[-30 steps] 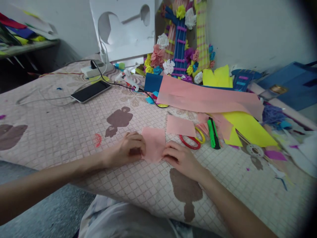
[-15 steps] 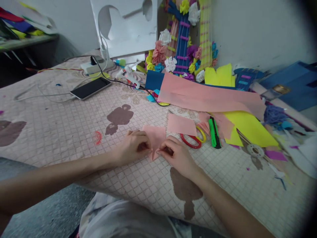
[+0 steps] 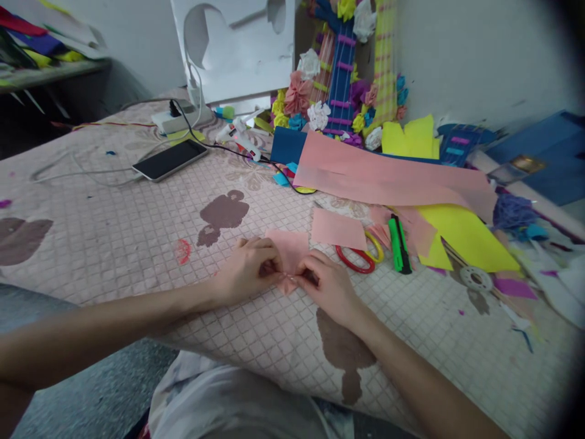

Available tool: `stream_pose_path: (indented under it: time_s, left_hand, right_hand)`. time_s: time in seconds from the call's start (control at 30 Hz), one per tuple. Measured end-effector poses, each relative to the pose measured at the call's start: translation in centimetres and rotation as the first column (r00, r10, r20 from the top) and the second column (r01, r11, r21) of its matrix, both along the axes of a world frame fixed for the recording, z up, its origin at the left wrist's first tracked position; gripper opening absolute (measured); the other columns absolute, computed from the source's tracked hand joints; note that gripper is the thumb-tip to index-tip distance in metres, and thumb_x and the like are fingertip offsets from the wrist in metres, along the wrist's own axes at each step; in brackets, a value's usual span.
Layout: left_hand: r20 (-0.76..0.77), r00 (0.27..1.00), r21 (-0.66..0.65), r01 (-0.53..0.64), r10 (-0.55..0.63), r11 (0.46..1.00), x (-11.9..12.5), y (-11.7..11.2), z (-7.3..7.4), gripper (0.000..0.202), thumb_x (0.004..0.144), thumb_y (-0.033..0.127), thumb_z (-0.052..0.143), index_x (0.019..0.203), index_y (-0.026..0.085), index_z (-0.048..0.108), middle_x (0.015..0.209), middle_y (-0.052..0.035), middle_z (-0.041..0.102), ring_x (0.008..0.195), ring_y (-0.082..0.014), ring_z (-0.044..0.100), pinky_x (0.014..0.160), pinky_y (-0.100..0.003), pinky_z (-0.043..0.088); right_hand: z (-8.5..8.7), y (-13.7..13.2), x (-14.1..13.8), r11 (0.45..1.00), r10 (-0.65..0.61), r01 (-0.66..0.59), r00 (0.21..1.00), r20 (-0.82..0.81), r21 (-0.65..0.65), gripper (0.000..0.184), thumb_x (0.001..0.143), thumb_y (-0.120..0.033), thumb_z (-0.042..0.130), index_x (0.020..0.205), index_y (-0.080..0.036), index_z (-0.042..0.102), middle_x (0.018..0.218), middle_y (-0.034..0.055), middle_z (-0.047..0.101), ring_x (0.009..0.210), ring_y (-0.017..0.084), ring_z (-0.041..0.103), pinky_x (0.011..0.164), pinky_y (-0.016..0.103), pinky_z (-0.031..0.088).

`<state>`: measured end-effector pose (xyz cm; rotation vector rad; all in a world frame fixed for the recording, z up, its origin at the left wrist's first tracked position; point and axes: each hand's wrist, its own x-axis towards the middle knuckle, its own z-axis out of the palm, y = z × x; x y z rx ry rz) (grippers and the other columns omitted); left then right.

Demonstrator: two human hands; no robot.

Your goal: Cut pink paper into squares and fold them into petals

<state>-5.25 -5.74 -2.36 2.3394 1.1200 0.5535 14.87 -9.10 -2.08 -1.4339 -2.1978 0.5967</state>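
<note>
Both hands work at a small piece of pink paper (image 3: 292,244) lying on the table in front of me. My left hand (image 3: 251,268) pinches its near left part between thumb and fingers. My right hand (image 3: 324,283) pinches the near right part, the fingertips of both hands almost meeting. Toward me the paper comes to a gathered, pointed end below the fingertips. Just beyond my right hand lies a second pink paper piece (image 3: 338,228), partly covering scissors with red and yellow handles (image 3: 357,261). A green cutter knife (image 3: 399,245) rests to their right.
A long pink sheet (image 3: 393,177) spans the back right, with yellow paper (image 3: 475,238) and scraps near it. A phone (image 3: 170,160), power strip (image 3: 180,119) and glue gun (image 3: 240,137) with cables occupy the back left. Decorated paper guitars (image 3: 340,79) stand against the wall.
My fingertips have drawn closer together, and the split near end of the pink paper is now gathered between them. The view has shifted slightly.
</note>
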Motion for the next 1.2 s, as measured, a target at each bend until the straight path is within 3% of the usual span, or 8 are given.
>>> stream_pose_path:
  time_s: [0.33,1.2]
  left_hand:
    - [0.015,1.000,0.020,-0.027,0.027,0.999,0.15,-0.19,-0.25,0.014,0.079,0.032,0.067,0.076,0.019,0.063,0.080,0.0011,0.061,0.080,-0.0162,0.055,0.074,-0.033,0.029]
    - [-0.014,0.999,0.059,-0.046,0.047,0.997,0.25,-0.39,-0.31,0.017,0.080,0.034,0.065,0.077,0.018,0.061,0.082,-0.0006,0.061,0.081,-0.0172,0.054,0.074,-0.034,0.031]
  right_hand:
    - [-0.17,0.00,-0.16,0.999,-0.018,0.018,1.000,-0.012,0.028,0.013,0.080,-0.015,0.066,0.075,-0.020,0.054,0.080,-0.0029,0.058,0.069,0.011,0.054,0.060,0.024,0.036]
    - [-0.47,-0.23,-0.36,0.998,-0.049,0.048,0.998,0.031,0.052,0.010,0.082,-0.017,0.061,0.077,-0.021,0.054,0.082,-0.0013,0.059,0.073,0.014,0.057,0.062,0.025,0.037]
